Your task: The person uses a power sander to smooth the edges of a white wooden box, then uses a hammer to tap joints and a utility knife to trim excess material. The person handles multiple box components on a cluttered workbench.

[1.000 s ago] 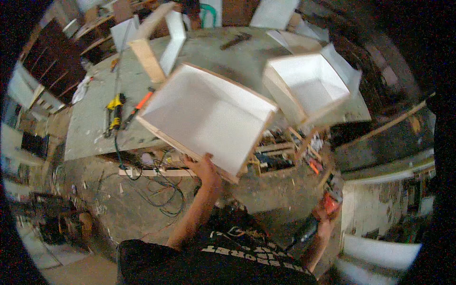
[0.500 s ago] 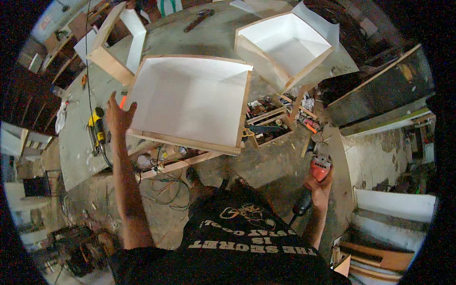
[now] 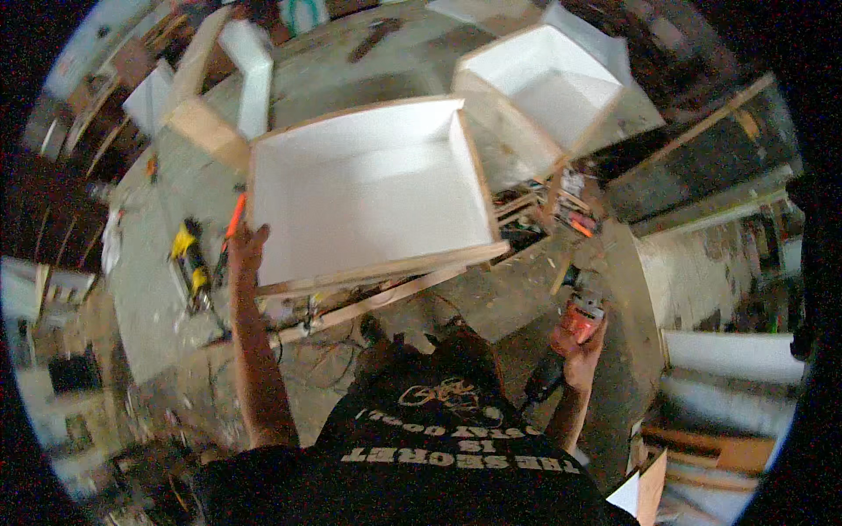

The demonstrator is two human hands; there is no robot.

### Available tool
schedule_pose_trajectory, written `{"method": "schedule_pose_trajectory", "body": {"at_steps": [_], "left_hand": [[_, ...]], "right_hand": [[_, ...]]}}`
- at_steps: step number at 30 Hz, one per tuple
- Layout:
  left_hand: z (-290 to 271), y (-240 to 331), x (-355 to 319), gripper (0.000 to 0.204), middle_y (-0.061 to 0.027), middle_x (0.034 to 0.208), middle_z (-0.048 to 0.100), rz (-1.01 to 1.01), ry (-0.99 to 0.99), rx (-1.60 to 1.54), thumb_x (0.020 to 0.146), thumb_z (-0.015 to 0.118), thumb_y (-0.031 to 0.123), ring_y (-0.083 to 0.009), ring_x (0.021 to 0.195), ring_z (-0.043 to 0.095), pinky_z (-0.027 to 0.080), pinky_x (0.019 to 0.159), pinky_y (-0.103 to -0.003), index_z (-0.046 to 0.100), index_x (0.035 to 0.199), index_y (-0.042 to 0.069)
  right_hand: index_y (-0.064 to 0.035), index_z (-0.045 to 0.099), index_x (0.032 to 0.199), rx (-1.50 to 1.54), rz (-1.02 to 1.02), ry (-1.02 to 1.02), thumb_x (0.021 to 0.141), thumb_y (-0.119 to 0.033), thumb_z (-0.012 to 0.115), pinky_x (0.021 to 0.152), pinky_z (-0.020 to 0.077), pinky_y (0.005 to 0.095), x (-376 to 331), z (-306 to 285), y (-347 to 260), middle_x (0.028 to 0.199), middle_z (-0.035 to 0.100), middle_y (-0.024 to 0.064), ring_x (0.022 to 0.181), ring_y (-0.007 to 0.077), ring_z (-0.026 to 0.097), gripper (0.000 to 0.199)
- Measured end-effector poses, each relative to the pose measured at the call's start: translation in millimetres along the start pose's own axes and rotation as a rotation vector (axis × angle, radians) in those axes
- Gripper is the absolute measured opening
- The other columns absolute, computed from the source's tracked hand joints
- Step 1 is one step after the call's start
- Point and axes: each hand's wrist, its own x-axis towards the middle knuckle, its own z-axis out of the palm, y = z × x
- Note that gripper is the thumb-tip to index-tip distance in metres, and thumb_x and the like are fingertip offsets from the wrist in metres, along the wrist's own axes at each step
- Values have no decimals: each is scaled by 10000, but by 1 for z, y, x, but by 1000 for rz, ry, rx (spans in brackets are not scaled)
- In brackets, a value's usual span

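You are reaching your left grip (image 3: 248,252) to the near left corner of a white-lined wooden box (image 3: 373,202), with the thumb lying over the rim; blur is hiding the fingers, so you are leaving it unclear whether that grip is clamping the wall or only touching it. The box is facing up with its open side, sitting along the near edge of the counter (image 3: 145,289) and jutting out past it; whether its base is lying flat there, one cannot tell. Your right grip (image 3: 582,364) is clamping around a red-and-black angle grinder (image 3: 579,323), which you are holding off the counter, out beyond the near edge and to the right. An orange-handled tool (image 3: 237,213) is lying just beside the box's left wall, and a yellow-and-black power tool (image 3: 190,259) is lying farther toward the counter's left edge. A frame of boards (image 3: 197,123) is standing close to the box's far left corner. A second white-lined box (image 3: 566,88) is standing at the counter's right end, apart from the first. A dark tool (image 3: 377,37) is lying toward the far edge. Below the near edge, a jumble of tools and wood (image 3: 522,215) is showing.
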Motion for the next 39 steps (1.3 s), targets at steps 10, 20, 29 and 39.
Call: {"method": "schedule_pose_trajectory", "body": {"at_steps": [10,20,29,39], "left_hand": [[56,36,-135,541,-135,1212,669,-156,211,-721,887,726,202,-248,1071,630,487,927,-407,565,1350,-25],[13,44,-60,669,-108,1250,630,-7,70,-478,898,766,315,-234,1053,598,490,907,-409,476,1444,59],[15,18,-15,648,-102,1258,610,339,-40,-578,966,718,280,-223,1085,600,540,812,-364,369,1476,84],[24,3,-1,732,-207,1280,592,552,128,-372,927,733,235,-272,1136,620,541,926,-413,295,1452,-27]], "right_hand": [[-112,165,1611,-217,55,-254,764,83,763,853,562,349,46,-23,-16,1351,535,113,1091,214,597,1055],[-158,230,1610,-902,-178,-563,736,-53,757,945,547,453,-5,121,-73,1396,570,191,1120,347,663,1026],[-267,228,1612,-1327,-374,-846,813,-234,780,787,578,555,-68,250,-99,1191,671,235,886,468,693,972],[-188,294,1587,-1566,-583,-897,739,-170,801,839,577,481,-87,295,-100,1234,626,214,1017,398,685,988]]}}
